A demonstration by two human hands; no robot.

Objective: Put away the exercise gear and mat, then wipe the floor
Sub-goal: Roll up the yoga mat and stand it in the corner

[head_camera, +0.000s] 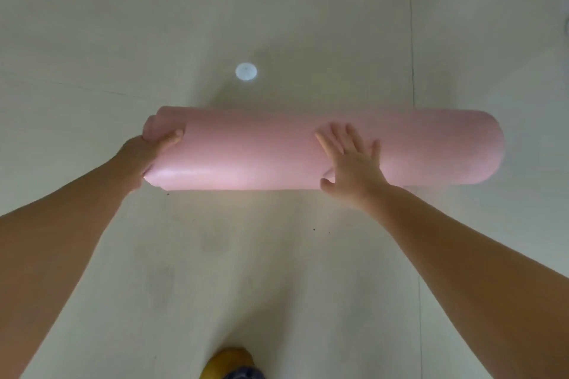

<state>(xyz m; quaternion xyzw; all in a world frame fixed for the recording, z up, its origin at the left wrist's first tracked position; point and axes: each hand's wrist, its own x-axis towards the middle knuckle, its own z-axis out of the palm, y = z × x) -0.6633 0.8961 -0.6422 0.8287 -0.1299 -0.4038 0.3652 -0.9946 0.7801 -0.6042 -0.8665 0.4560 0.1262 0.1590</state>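
Pale floor surrounds the rolled mat; left hand grips its end, right hand presses flat.

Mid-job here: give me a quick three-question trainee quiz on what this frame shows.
1. True or false: the pink mat is fully rolled up.
2. Which hand lies flat with fingers spread on the roll? A) left hand B) right hand
3. Fill in: the left hand grips the roll at its ____ end.

Key: 1 true. 2 B. 3 left. Also note dark specks on the floor and a white round spot beyond the mat.
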